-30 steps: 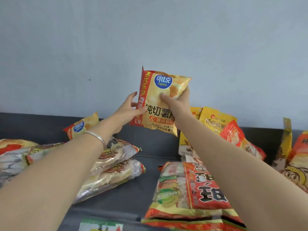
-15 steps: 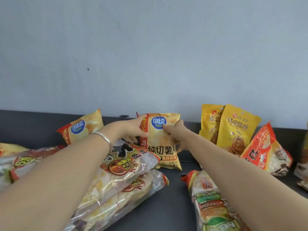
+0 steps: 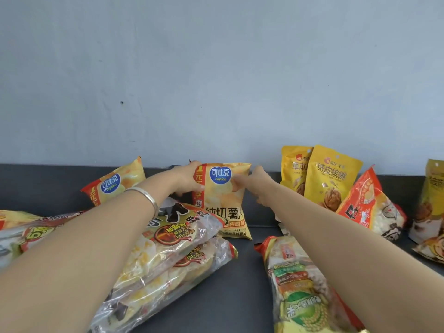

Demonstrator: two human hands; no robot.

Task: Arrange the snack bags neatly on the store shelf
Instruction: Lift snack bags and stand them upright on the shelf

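A yellow potato chip bag (image 3: 224, 200) with a blue oval logo stands upright at the back of the dark shelf (image 3: 254, 260), against the grey wall. My left hand (image 3: 186, 180) grips its upper left edge. My right hand (image 3: 254, 183) pinches its upper right corner. A matching chip bag (image 3: 113, 185) leans tilted to the left of it. Two clear bags of rice crackers (image 3: 168, 258) lie flat under my left forearm.
Two yellow walnut pouches (image 3: 331, 179) stand upright at the back right, with a red and white bag (image 3: 371, 207) leaning beside them. A long multi-coloured bag (image 3: 298, 292) lies under my right forearm. More bags sit at the far left (image 3: 28, 231) and far right (image 3: 432, 203).
Both hands brought the chip bag down from mid-air and stood it at the back of the shelf against the wall. The view shifted left, so the walnut pouches show further right.
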